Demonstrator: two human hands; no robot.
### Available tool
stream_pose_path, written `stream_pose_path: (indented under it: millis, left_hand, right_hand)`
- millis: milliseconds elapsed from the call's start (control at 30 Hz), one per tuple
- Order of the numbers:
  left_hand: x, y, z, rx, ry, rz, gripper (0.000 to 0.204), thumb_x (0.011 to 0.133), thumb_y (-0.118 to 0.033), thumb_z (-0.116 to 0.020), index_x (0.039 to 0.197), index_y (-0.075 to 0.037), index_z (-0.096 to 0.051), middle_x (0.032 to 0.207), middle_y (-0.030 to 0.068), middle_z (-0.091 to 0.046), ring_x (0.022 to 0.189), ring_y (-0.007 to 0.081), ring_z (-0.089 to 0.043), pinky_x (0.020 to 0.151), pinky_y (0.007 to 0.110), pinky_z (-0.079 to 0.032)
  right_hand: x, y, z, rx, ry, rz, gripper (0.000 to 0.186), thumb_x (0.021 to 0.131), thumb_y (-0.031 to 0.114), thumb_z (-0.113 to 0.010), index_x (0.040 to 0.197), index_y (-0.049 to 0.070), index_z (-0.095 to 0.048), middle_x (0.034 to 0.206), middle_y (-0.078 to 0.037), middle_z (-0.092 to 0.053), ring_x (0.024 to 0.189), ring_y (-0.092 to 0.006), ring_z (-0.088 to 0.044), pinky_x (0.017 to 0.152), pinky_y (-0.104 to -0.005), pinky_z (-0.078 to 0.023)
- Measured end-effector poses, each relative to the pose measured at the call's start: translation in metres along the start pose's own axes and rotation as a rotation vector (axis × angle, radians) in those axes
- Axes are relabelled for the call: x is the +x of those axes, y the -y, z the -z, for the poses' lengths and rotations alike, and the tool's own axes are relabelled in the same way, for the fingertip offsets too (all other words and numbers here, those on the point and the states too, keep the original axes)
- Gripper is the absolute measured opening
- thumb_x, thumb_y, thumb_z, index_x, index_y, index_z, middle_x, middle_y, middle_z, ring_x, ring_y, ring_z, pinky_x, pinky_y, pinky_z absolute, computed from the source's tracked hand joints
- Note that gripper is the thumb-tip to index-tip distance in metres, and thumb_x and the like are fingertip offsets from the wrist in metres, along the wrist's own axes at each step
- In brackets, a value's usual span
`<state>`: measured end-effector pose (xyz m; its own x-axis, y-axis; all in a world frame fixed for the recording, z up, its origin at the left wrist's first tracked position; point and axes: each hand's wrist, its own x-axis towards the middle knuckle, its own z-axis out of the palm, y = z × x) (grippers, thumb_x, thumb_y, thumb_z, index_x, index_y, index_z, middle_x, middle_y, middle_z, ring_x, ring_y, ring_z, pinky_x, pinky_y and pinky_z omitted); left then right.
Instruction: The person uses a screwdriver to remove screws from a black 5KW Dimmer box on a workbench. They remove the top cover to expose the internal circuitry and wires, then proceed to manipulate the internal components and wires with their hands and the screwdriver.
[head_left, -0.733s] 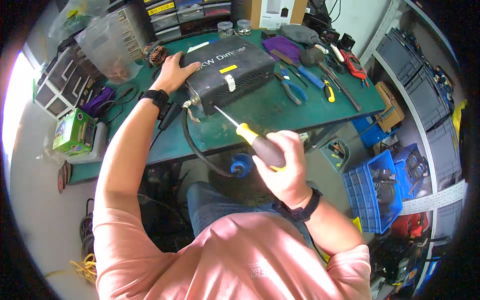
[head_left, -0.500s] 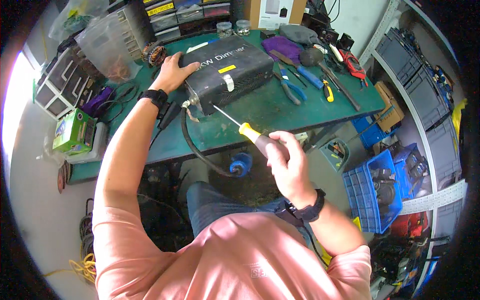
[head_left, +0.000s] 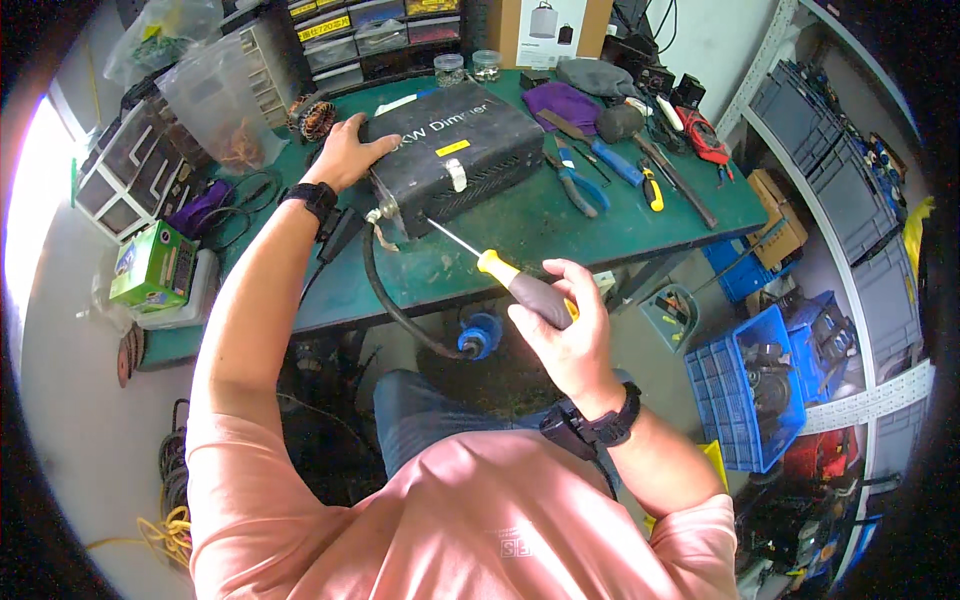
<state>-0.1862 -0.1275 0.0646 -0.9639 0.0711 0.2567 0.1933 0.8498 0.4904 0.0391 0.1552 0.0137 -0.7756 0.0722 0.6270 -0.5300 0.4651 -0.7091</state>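
Note:
A black metal dimmer box (head_left: 455, 135) with a vented side and a yellow label lies on the green workbench. My left hand (head_left: 350, 152) rests spread over the box's left end, thumb on the top face and fingers toward the far edge. In my right hand (head_left: 575, 335) is a screwdriver (head_left: 525, 290) with a grey and yellow handle, held loosely by the thumb and fingers. Its thin shaft slants up and left, and the tip meets the lower front edge of the box near the left corner. A thick black cable (head_left: 385, 295) leaves that corner, ending in a blue plug (head_left: 480, 335).
Pliers (head_left: 577, 185), a hammer (head_left: 622, 165), a purple cloth (head_left: 560, 105) and a red meter (head_left: 703, 135) lie right of the box. A green carton (head_left: 155, 265) stands at the bench's left end. A blue crate (head_left: 735, 395) and shelving are on the right.
My right hand's fingers have shifted around the screwdriver handle, uncovering more of it. The tip stays at the box corner, and my left hand keeps its place.

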Motion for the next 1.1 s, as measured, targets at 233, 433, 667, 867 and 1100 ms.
stream_pose_path:
  millis: [233, 433, 667, 867, 1100]
  left_hand:
    - [0.003, 0.005, -0.005, -0.011, -0.028, -0.015, 0.090, 0.077, -0.056, -0.065, 0.135, 0.008, -0.038, 0.134, 0.0293, -0.043, 0.128, 0.0345, -0.042, 0.107, 0.037, -0.032]
    - [0.001, 0.007, -0.001, 0.021, -0.023, -0.014, 0.092, 0.076, -0.058, -0.064, 0.135, 0.008, -0.037, 0.135, 0.0282, -0.043, 0.128, 0.0339, -0.042, 0.107, 0.036, -0.032]
    - [0.000, 0.003, 0.000, -0.037, 0.015, 0.006, 0.090, 0.081, -0.060, -0.057, 0.138, 0.007, -0.034, 0.140, 0.0267, -0.038, 0.132, 0.0327, -0.036, 0.108, 0.038, -0.030]
    - [-0.004, 0.009, 0.007, -0.378, 0.050, -0.009, 0.075, 0.092, -0.051, -0.046, 0.137, 0.007, -0.034, 0.135, 0.0264, -0.043, 0.131, 0.0337, -0.038, 0.109, 0.035, -0.027]
    - [-0.029, -0.010, 0.035, -0.316, -0.312, 0.034, 0.039, 0.091, -0.033, -0.055, 0.105, 0.004, -0.062, 0.098, 0.0107, -0.065, 0.088, 0.0193, -0.060, 0.082, 0.029, -0.045]
  right_hand:
    - [-0.004, 0.013, 0.006, 0.077, 0.033, -0.092, 0.042, 0.083, 0.013, -0.069, 0.119, 0.003, -0.051, 0.090, -0.010, -0.057, 0.078, -0.0172, -0.056, 0.071, -0.0305, -0.048]
    - [0.006, 0.019, 0.015, 0.390, 0.142, -0.746, 0.047, 0.082, 0.015, -0.071, 0.122, 0.003, -0.050, 0.089, -0.009, -0.057, 0.076, -0.0147, -0.055, 0.066, -0.0281, -0.047]
    - [-0.003, 0.016, 0.006, -0.031, 0.037, -0.026, 0.038, 0.081, 0.011, -0.068, 0.113, 0.002, -0.050, 0.092, -0.012, -0.055, 0.078, -0.0193, -0.054, 0.067, -0.0306, -0.046]
    - [-0.002, 0.014, 0.008, 0.369, 0.034, -0.484, 0.037, 0.086, 0.016, -0.066, 0.116, 0.002, -0.050, 0.080, -0.005, -0.054, 0.073, -0.0131, -0.054, 0.066, -0.0281, -0.046]
    - [0.005, 0.012, 0.009, -0.031, 0.043, -0.056, 0.042, 0.077, 0.010, -0.072, 0.114, 0.004, -0.052, 0.085, -0.010, -0.055, 0.074, -0.0215, -0.056, 0.064, -0.0340, -0.046]
